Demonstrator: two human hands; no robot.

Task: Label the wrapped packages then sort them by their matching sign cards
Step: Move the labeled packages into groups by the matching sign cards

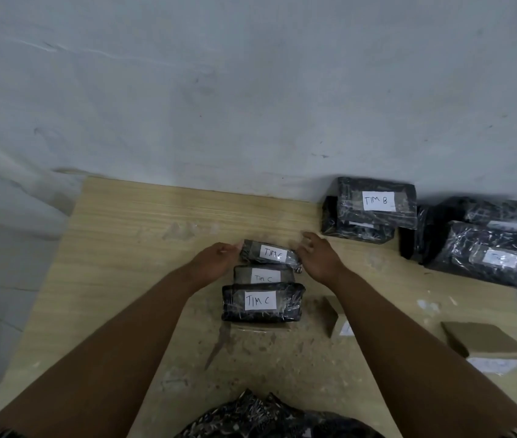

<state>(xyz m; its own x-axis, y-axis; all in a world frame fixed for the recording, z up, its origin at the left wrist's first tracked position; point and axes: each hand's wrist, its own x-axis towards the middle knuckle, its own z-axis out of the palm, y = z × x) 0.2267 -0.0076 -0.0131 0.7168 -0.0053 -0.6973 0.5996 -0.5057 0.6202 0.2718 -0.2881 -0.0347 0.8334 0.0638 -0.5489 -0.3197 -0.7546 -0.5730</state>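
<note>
Farthest TIM C pkg point(270, 255), oblong, crinkly film-wrapped, is gripped at its L end by left hand point(216, 259); right hand point(317, 257) is blurred at R end, grip can't be told.

Three wrapped packages marked TIM C sit in a row at centre frame: the far package point(271, 255), the middle package point(263, 275) and the near package point(262, 301). At upper right is a TIM B stack point(377, 202) of two, and at the right edge a heap point(491, 257) of at least two more, too blurred to count exactly. Two folded cardboard cards show at lower right, the small card point(330, 312) and the large card point(484, 341), and there are two hands, the left hand point(216, 257) and the right hand point(319, 259).
</note>
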